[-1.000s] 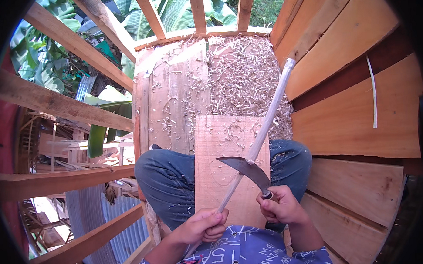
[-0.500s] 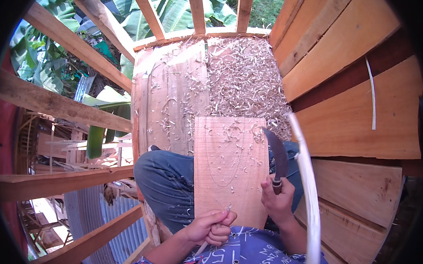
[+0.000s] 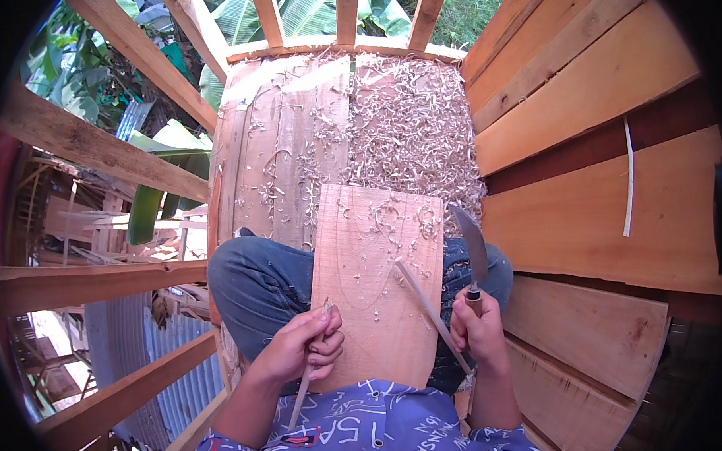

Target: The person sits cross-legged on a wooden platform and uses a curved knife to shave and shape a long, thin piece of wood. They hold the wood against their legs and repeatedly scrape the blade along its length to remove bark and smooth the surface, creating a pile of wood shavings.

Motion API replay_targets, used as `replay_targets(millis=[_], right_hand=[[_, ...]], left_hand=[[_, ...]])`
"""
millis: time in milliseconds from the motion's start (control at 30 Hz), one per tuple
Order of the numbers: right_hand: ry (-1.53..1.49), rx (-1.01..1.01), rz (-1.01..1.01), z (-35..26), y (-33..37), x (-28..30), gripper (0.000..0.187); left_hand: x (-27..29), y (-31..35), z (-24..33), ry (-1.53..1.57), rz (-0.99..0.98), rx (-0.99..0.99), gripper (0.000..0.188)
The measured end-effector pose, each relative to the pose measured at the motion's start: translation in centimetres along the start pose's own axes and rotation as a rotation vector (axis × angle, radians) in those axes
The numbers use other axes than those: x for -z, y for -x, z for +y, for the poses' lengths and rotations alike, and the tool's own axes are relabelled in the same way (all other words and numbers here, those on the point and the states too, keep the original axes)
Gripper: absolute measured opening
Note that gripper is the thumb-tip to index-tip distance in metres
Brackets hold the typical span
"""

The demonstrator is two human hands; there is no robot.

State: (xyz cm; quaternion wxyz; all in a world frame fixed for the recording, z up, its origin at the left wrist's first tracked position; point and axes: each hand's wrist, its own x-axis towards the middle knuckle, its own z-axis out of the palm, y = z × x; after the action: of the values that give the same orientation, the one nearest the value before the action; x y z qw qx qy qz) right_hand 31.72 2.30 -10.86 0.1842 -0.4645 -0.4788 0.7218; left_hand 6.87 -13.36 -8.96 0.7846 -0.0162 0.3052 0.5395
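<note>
A wall of wooden planks (image 3: 591,217) rises on the right; timber slats (image 3: 101,284) fence the left, with corrugated sheets (image 3: 174,343) and banana leaves (image 3: 238,19) beyond them; ahead, the plank floor (image 3: 258,181) carries a thick litter of pale shavings (image 3: 413,128), heaviest toward the right. A flat board (image 3: 365,337) lies over the lap between the trousered knees (image 3: 256,285), curls scattered on its far half; the left hand (image 3: 305,344) is closed around a thin stick (image 3: 303,390) at the board's left edge; the right hand (image 3: 477,329) grips the handle of a curved knife (image 3: 475,245), blade upward by the right edge. A loose stick (image 3: 429,312) slants across the board, its near end reaching the right wrist; whether that hand touches it, I cannot tell; a narrow white strip (image 3: 629,176) hangs against the planks.
</note>
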Motion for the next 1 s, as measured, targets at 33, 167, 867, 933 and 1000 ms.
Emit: replay_targets(millis=[33,167,867,933,1000], right_hand=[[0.222,0.078,0.068,1.3,0.1,0.3,0.021],[0.674,0.3,0.301,1.0,0.3,-0.8,0.028],[0.07,0.081,0.093,-2.4,-0.1,1.1,0.029],[0.037,0.106,0.093,-2.9,-0.2,1.1,0.029],[0.029,0.137,0.11,-3.2,-0.2,1.2,0.029]], left_hand=[[0.1,-0.5,0.0,-0.003,0.024,-0.037,0.028],[-0.7,-2.6,1.7,-0.161,0.08,-0.163,0.026],[-3.9,-10.1,9.3,-0.154,0.226,-0.745,0.03],[-4.3,-10.4,10.5,-0.179,0.3,-0.852,0.032],[-3.2,-10.1,12.2,-0.283,0.386,-1.007,0.032]])
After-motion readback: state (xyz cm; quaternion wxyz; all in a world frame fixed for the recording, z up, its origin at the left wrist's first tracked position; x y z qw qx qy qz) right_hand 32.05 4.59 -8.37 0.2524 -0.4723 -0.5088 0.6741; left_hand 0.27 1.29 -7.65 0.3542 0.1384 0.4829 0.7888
